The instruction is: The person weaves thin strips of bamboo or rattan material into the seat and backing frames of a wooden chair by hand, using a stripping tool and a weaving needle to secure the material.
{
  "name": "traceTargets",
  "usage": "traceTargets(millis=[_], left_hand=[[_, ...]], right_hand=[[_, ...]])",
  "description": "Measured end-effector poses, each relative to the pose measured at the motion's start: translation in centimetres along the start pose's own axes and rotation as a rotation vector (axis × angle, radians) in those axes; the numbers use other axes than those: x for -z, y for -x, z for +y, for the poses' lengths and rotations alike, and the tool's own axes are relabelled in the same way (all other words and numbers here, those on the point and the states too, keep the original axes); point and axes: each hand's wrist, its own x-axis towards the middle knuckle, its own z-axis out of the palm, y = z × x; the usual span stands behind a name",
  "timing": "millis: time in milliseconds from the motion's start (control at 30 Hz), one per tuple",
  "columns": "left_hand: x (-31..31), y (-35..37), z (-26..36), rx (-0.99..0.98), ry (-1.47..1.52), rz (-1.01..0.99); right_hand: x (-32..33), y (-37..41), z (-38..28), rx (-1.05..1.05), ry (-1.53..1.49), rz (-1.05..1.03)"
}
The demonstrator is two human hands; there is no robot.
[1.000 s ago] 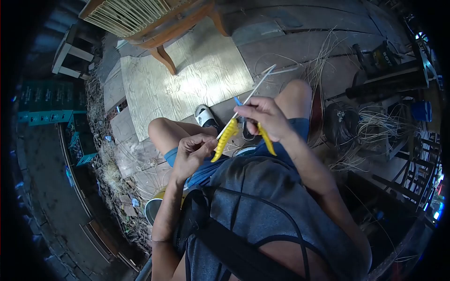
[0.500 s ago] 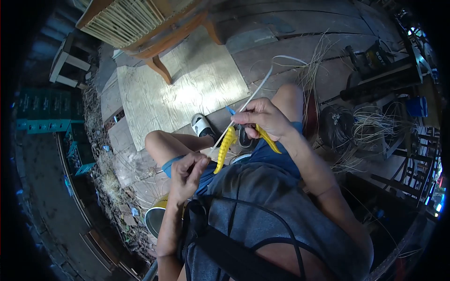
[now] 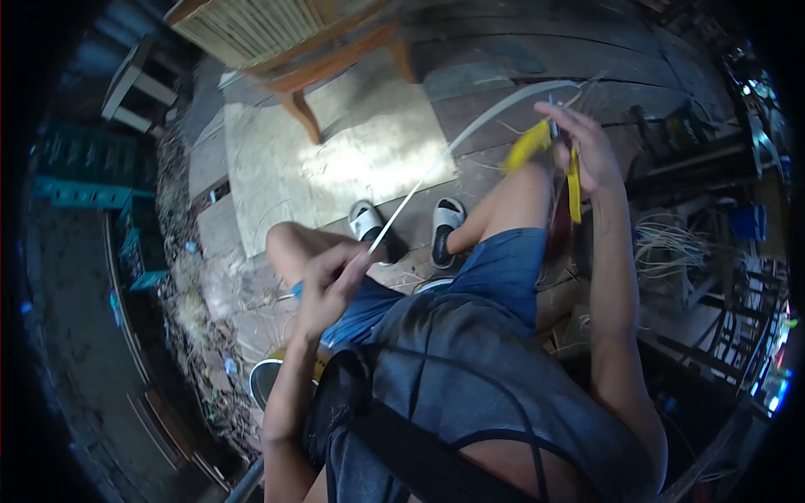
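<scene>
A pale flat strip of cane (image 3: 449, 151) runs from my left hand up to the right in a shallow arc. My left hand (image 3: 331, 289), above my left thigh, pinches its lower end between thumb and fingers. Over my right knee, my right hand (image 3: 591, 151) is closed on a two-handled tool with yellow grips (image 3: 530, 145), one grip each side of the fingers. The tool is blurred by motion, and its small metal jaws point upward. The strip's far end bends over just above the right fingertips.
Ahead stands a wooden chair (image 3: 306, 80) with a slatted part, on a pale sheet (image 3: 277, 176). Coiled cane strands (image 3: 671, 243) lie at the right near a blue container (image 3: 748, 221). Teal crates (image 3: 84, 193) stand left. A bucket (image 3: 267, 381) sits beside my left arm.
My right hand has moved up and to the right with the yellow-handled tool, away from my left hand. More of the strip now stretches between them. My left hand has risen slightly.
</scene>
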Motion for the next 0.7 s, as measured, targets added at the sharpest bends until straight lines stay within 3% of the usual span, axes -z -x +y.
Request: traceTargets(millis=[67,133,167,233,300,333,567,700], left_hand=[[-1.5,-2.0,0.0,-0.033,0.102,-0.040],[-3.0,-3.4,0.2,0.005,0.185,-0.098],[-3.6,-3.9,-0.2,-0.015,0.165,-0.119],[-3.9,-3.5,-0.7,-0.022,0.140,-0.137],[-2.6,-2.7,-0.8,0.072,0.184,-0.127],[-2.2,-2.5,-1.1,0.070,0.149,-0.090],[-3.5,-2.9,0.0,0.073,0.291,-0.054],[-3.6,-2.8,1.6,0.118,0.349,-0.132]], right_hand=[[-4.8,1.7,2.4,-0.173,0.112,-0.066],[-8.7,4.2,5.8,-0.448,-0.092,-0.404],[-10.7,5.1,7.6,-0.359,-0.203,-0.505],[-11.2,5.1,8.9,-0.346,-0.271,-0.487],[-9.4,2.9,8.9,-0.221,-0.094,-0.315],[-8.3,2.2,8.1,-0.110,-0.150,-0.349],[-9.7,3.0,8.0,-0.093,-0.074,-0.599],[-12.1,4.1,8.1,-0.040,-0.116,-0.667]])
